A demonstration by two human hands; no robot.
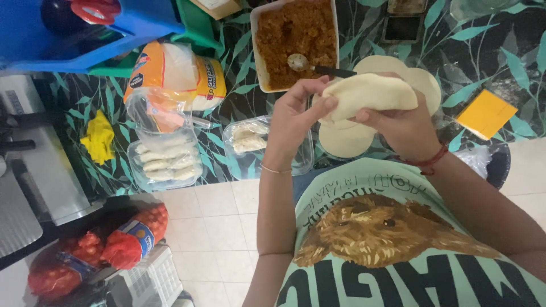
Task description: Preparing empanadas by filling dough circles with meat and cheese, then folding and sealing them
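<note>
- the table (500,62) has a dark cloth with green leaves, the floor below is pale tile.
- my left hand (296,111) pinches the edge of the folded dough (372,94) over the table; my right hand (406,128) cups it from under, so the filling stays inside.
- the meat tray (293,40) with a spoon (307,63) stays just behind, easy to reach.

A mint-green shirt (398,239) with a brown dog print, a red wrist cord (427,161), a thin bracelet (276,170).

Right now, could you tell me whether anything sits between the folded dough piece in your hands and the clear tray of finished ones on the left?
Nothing visible blocks it. Both hands, left and right, hold the folded dough piece above the counter edge. Toward the filled clear tray lies only a second, nearly empty tray, low on the counter.
</note>
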